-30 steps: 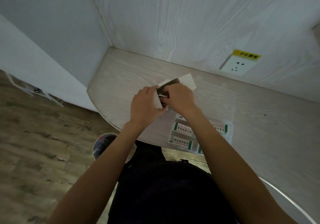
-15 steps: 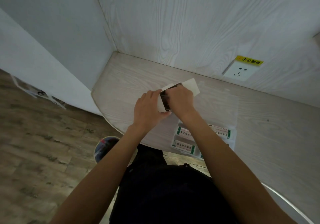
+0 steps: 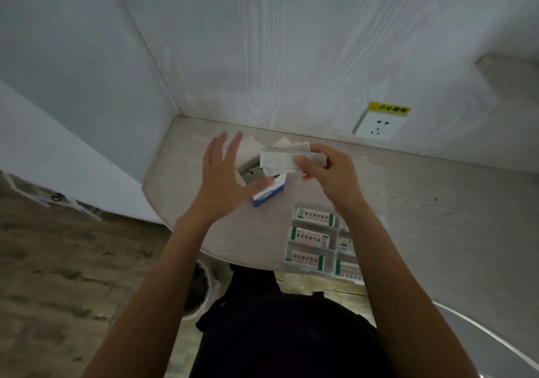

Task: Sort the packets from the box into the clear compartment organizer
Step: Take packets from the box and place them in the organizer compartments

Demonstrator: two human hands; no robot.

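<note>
Since half a second ago my two hands have parted: they were bunched together over the small box, and now the left hand (image 3: 221, 179) has come away with its fingers spread and nothing held, while the right hand (image 3: 329, 173) has lifted a clutch of pale packets (image 3: 277, 160) clear of the opening. A blue-and-white box (image 3: 269, 192) that was hidden under my hands now shows on the surface (image 3: 437, 217), lying just near of the packets and partly under my left thumb side; whether the thumb touches it I cannot tell. I judge this means the emptying step is done for this handful, and the next step is dropping them into compartments.

The clear compartment organizer (image 3: 313, 269) sits at the near edge of the surface, directly near of my right wrist, with green-ended labelled packs already lying in its left-hand cells; the right-hand cells are partly hidden by my forearm.

As for the grip, my right thumb and fingers are curled and pinch the right end of the packets, which stick out leftward towards the open left palm. The packets hang above the open pale carton (image 3: 248, 164), far of the organizer and well apart from it.
</note>
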